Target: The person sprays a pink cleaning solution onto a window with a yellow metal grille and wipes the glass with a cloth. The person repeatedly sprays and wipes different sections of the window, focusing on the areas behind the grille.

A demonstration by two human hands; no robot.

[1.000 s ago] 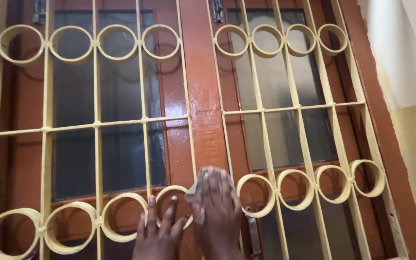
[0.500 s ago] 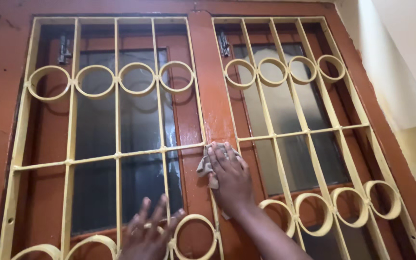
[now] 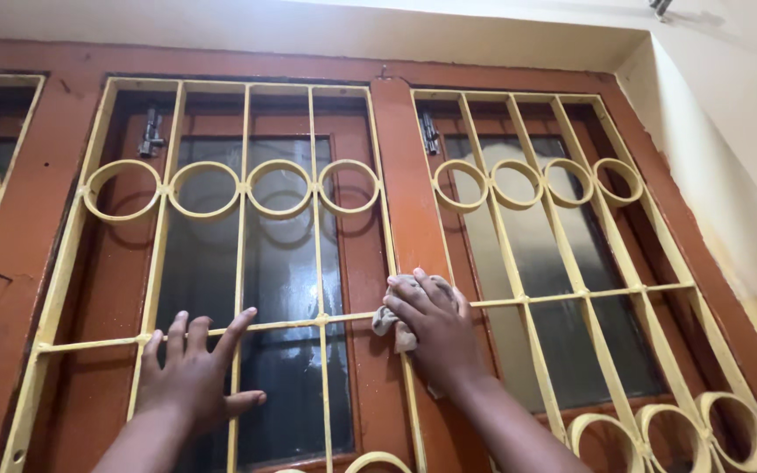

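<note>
Right hand (image 3: 438, 328) presses crumpled grey cloth (image 3: 393, 319) on glossy wood; left hand (image 3: 190, 372) splayed.

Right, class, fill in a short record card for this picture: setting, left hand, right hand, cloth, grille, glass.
Setting: brown wooden window frame with a cream wall above
Left hand: fingers spread, resting on the yellow metal grille at its horizontal bar
Right hand: pressing a grey cloth against the brown centre post
Cloth: crumpled, mostly covered by the hand
Grille: vertical bars with rows of rings, on both panels
Glass: frosted panes behind the grille
</note>
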